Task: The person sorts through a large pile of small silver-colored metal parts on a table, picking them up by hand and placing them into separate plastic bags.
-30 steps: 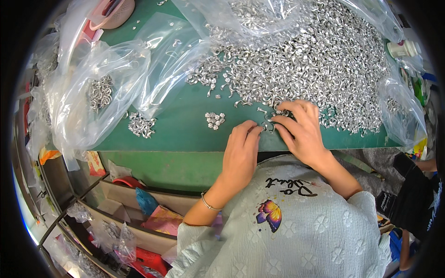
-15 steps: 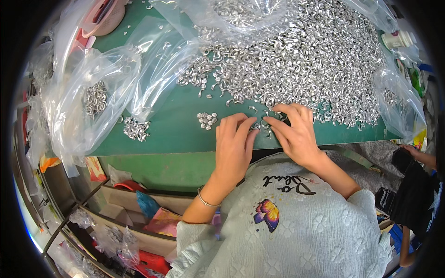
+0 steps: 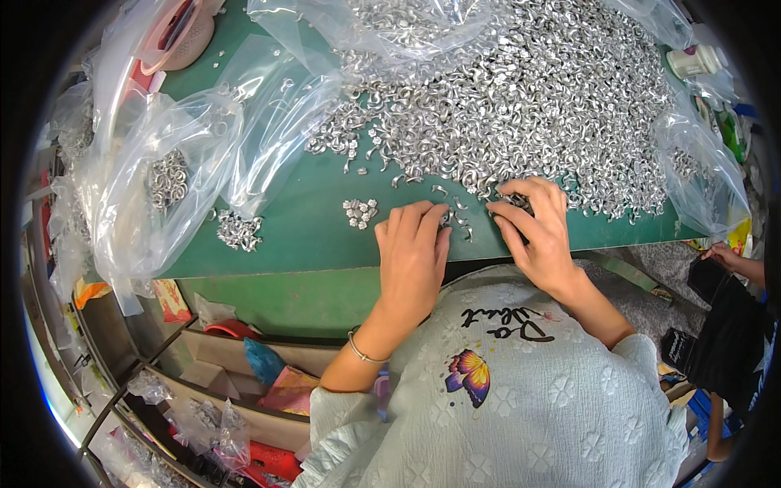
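Note:
A wide heap of small curved silver metal pieces (image 3: 529,106) covers the back and right of the green table (image 3: 309,220). At the heap's front edge my right hand (image 3: 538,240) has its fingers curled round a few of these pieces. My left hand (image 3: 409,256) rests near the table's front edge, thumb and fingers drawn together, with silver metal at the tips, partly hidden. A short line of loose curved pieces (image 3: 462,213) lies between the hands. Left of my left hand sits a small cluster of flower-like silver pieces (image 3: 359,213).
Clear plastic bags (image 3: 195,138) lie on the left, one holding silver rings (image 3: 168,179), beside a small metal pile (image 3: 239,230). A pink basket (image 3: 191,37) stands far left, a white bottle (image 3: 695,61) far right. Open shelving (image 3: 244,366) is below; another person's arm (image 3: 740,264) shows right.
My right hand has moved right, away from the left hand, to the heap's edge. The loose pieces between the hands now show more. My left hand has hardly moved.

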Tool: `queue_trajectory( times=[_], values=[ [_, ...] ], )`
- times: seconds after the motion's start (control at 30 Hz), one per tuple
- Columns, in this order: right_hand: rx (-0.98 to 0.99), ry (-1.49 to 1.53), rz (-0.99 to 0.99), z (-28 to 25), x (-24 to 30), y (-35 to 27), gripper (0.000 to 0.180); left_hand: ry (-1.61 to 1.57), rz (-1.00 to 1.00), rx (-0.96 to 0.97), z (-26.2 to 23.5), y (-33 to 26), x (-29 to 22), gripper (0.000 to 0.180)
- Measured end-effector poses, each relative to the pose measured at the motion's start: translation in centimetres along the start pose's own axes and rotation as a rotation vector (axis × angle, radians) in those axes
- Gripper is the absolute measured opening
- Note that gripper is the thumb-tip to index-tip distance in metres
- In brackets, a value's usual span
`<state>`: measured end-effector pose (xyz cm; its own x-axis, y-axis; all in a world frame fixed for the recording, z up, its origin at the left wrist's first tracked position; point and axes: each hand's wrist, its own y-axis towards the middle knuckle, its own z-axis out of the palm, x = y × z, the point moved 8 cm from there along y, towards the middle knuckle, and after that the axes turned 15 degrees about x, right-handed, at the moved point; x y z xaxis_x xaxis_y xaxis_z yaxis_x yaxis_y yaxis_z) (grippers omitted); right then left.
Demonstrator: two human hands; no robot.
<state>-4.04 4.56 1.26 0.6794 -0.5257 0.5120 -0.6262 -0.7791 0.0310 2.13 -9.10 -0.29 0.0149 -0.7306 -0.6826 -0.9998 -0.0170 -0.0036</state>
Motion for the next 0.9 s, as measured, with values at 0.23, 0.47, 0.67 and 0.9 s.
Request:
queue_trajectory(
  times=[0.23,0.47,0.67,0.9],
  values=[
    [0.064,-0.105,-0.044,1.7,1.0,1.5,0.022,-0.052,0.004,0.015,-0.1,0.4,0.0,0.031],
    [-0.005,-0.069,-0.055,1.0,0.7,0.9,0.024,-0.031,-0.014,-0.276,-4.1,2.1,1.6,0.033],
    [0.03,-0.159,-0.064,1.9,0.6,1.9,0.02,0.111,-0.01,-0.073,-3.1,1.6,0.5,0.031],
    [-0.013,-0.001,-0.095,0.0,0.8,0.7,0.021,0.075,-0.039,0.064,0.9,1.2,0.3,0.042]
  ],
)
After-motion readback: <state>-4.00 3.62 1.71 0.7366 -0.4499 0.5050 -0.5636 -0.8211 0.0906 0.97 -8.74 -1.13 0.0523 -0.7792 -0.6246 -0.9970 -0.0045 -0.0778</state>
